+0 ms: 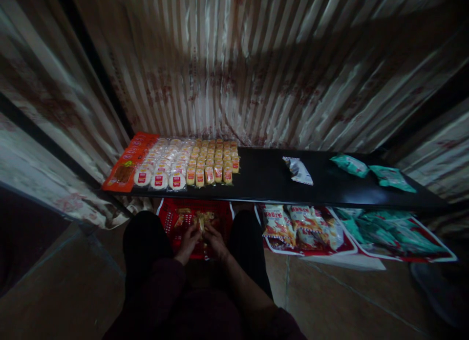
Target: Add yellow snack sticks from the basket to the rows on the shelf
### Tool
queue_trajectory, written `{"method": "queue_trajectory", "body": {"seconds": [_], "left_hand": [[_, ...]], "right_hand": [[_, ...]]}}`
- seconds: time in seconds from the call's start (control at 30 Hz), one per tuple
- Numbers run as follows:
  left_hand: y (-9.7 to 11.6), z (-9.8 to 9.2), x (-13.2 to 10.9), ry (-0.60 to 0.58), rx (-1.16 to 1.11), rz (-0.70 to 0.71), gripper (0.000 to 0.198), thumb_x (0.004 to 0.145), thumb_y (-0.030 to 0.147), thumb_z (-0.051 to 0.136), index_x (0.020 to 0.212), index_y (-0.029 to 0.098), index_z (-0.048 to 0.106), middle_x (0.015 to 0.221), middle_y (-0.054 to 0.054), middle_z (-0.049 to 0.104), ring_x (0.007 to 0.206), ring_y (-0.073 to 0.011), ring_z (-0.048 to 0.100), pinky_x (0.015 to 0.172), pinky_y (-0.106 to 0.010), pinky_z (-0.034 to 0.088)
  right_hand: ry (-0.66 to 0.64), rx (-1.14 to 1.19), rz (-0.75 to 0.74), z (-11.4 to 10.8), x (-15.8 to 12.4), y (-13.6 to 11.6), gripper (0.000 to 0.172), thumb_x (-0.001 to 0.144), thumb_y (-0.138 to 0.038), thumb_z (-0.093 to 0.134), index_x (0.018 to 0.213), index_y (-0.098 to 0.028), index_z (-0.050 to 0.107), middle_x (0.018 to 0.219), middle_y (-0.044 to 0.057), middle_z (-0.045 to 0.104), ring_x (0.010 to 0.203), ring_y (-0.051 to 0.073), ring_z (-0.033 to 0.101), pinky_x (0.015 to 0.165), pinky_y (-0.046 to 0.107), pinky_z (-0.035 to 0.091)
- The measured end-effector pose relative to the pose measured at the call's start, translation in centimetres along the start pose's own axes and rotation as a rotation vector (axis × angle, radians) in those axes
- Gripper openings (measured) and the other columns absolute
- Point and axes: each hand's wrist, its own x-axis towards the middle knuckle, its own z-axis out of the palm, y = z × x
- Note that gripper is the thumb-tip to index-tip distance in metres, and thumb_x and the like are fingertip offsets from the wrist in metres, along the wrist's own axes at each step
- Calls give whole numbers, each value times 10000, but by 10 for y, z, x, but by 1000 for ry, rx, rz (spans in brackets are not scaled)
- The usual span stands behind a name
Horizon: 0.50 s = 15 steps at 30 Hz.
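Low between my knees, my left hand (188, 241) and my right hand (217, 238) come together over a red basket (226, 218). Both are closed around a small yellow wrapped snack cake (201, 224), held roughly upright. More yellow packets lie loose in the basket, partly hidden by my hands. On the black shelf (262, 179) above, rows of similar yellow wrapped cakes (209, 175) stand close together. To their left are rows of round white wrapped crackers (159, 179), with orange packets (124, 171) at the far left end.
A white-and-blue bag (298, 171) and two green bags (392, 178) lie on the shelf's right half. Below it, one basket holds red-and-white snack bags (278, 225) and another holds green bags (384, 232). A striped curtain (227, 76) hangs behind.
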Motion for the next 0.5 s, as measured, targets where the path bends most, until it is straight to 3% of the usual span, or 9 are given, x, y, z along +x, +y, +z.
{"method": "queue_trajectory", "body": {"seconds": [0.2,0.5], "left_hand": [[5,4,-5,-27,-3,18,400,704,242,688,1094,171,627,1061,-99,675,985,-232,620,793,-293,497],[3,-3,-3,30,-109,-60,351,689,210,708,1034,174,659,1085,-87,677,988,-214,633,722,-249,523]], "right_hand": [[-21,128,15,5,-5,-8,646,494,-403,820,1097,-236,656,907,29,724,859,209,649,867,370,448],[23,35,-36,8,-14,-15,567,513,-441,802,1032,-240,690,890,19,721,745,171,624,783,344,463]]}}
